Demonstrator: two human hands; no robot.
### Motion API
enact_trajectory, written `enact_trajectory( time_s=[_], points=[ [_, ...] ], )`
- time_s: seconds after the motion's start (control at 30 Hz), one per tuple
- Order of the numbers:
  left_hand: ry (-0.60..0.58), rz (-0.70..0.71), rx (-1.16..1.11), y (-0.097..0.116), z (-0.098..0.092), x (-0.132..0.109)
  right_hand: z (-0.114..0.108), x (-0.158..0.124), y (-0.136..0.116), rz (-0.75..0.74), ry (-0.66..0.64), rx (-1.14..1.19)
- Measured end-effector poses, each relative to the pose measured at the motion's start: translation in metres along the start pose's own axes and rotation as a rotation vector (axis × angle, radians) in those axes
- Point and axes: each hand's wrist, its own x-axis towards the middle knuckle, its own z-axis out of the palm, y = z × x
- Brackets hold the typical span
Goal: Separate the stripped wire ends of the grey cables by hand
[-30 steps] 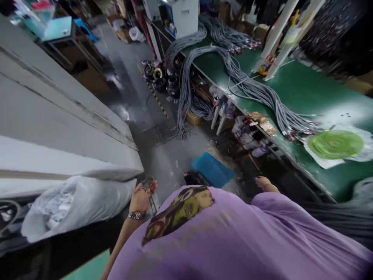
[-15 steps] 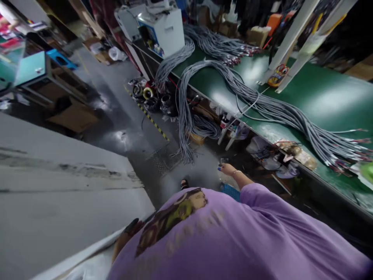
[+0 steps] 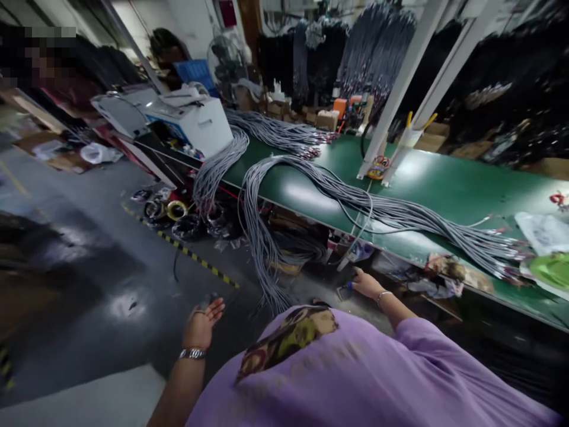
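Observation:
My left hand (image 3: 204, 323), with a metal watch band at the wrist, is held over the floor at the lower left, fingers stretched out and slightly blurred. My right hand (image 3: 367, 284) is in front of the bench edge, its fingers curled round a small dark-and-blue thing (image 3: 343, 291) too small to name. Neither hand touches the long bundle of grey cables (image 3: 324, 181). That bundle lies along the green bench (image 3: 293, 190), its left part hanging over the edge down toward the floor, its red-tipped ends at the right.
A white machine (image 3: 207, 127) stands at the bench's left end, beside more grey cables (image 3: 275, 131). White posts (image 3: 400, 95) rise from the bench. Wire coils (image 3: 178, 210) sit on the floor near striped tape (image 3: 195, 258). A green item (image 3: 551, 270) is at the right.
The view has turned upward and shifted, showing more of the bench and the back. My left hand has come out from beside my body, fingers spread. My right arm reaches toward the bench side.

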Motion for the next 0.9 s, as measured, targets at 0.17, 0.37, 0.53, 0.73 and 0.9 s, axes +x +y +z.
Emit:
enact_trajectory(
  time_s=[0.17, 0.37, 0.53, 0.73, 0.9],
  points=[
    [-0.042, 0.039, -0.042, 0.036, 0.105, 0.060, -0.051, 0.114, -0.055, -0.122, 0.198, -0.015],
    [0.093, 0.059, 0.001, 0.079, 0.195, 0.135, -0.150, 0.308, -0.124, -0.293, 0.545, -0.234],
    [0.229, 0.238, 0.305, 0.178, 0.254, 0.213, -0.199, 0.428, -0.138, -0.170, 0.411, -0.310],
    [0.336, 0.460, 0.781, 0.289, 0.319, 0.323, -0.178, 0.455, -0.118, -0.170, 0.339, -0.285],
    [0.368, 0.472, 0.989, 0.325, 0.342, 0.397, -0.175, 0.448, -0.118, -0.165, 0.342, -0.262]
  ],
)
